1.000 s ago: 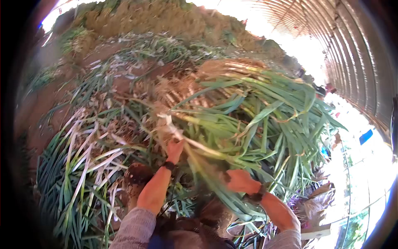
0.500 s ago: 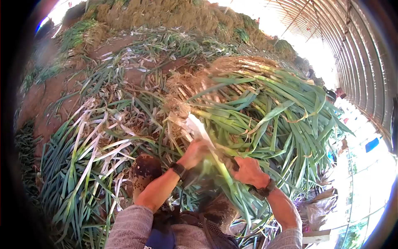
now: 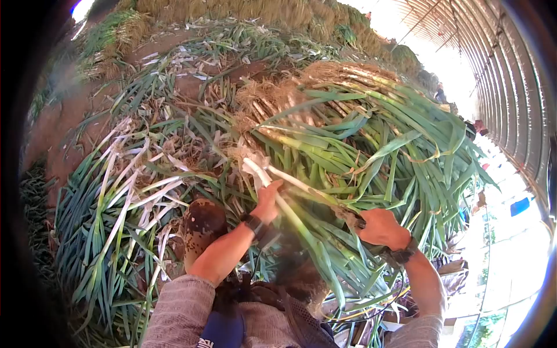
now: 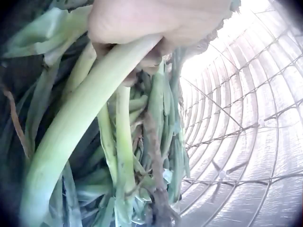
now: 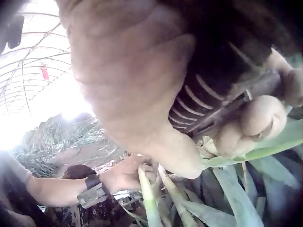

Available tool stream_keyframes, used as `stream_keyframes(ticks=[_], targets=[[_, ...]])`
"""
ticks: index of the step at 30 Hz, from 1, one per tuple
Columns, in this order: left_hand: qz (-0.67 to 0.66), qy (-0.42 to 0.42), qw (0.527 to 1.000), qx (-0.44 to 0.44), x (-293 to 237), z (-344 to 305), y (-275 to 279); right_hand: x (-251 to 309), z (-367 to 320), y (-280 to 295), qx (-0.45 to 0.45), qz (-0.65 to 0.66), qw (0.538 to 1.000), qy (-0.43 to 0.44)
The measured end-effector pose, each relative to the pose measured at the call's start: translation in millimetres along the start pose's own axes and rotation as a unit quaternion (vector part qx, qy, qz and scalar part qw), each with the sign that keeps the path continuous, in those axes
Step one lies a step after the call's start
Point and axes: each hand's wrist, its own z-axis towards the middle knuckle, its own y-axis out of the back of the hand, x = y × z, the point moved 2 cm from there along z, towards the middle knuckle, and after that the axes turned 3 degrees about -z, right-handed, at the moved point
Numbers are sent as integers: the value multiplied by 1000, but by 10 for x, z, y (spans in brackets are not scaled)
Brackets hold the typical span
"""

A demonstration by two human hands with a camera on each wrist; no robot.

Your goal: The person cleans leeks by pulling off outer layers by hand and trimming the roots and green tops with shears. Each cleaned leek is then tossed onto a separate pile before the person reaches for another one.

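My left hand [image 3: 268,203] grips a long green onion [image 3: 290,214] by its pale stem. The white root end points away from me, and the leaves trail back toward my lap. In the left wrist view the thick stem [image 4: 85,118] passes under the curled fingers, with thinner stalks beside it. To the right, my right hand [image 3: 383,227] holds a dark tool with a ridged body [image 5: 203,101], its fingers wrapped round it; its front end [image 3: 350,218] overlaps a second pale stalk [image 3: 301,187]. Leaves hide part of the tool's tip.
A large heap of green onions with roots [image 3: 371,133] lies ahead to the right. Onions with white stems [image 3: 125,197] lie at the left. Loose leaves and skins [image 3: 180,75] cover the ground beyond. A ribbed tunnel wall [image 3: 510,87] curves along the right.
My right hand has moved right and a little up with the tool, away from the left hand. The left hand has shifted right, and the gripped stem now shows smooth and white.
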Motion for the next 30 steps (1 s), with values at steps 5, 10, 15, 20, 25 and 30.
stream_keyframes(ticks=[5, 10, 15, 20, 25, 30], targets=[[44, -2, 999, -27, -6, 1, -11, -106, -59, 56, 9, -20, 1000, 4], [79, -32, 996, -35, 88, 182, 87, -348, 217, 179, 2, -15, 1000, -21], [66, -24, 995, -65, 68, 272, 105, -372, 178, 360, 109, -59, 992, -3], [-12, 1, 1000, -4, 67, 298, 61, -429, -106, 325, 207, 10, 978, -7], [-110, 27, 980, 162, -35, 120, -147, -152, -408, 312, 140, 131, 981, -34], [-94, 44, 951, 293, -140, -66, -341, 115, -97, 478, -110, 125, 986, 19]])
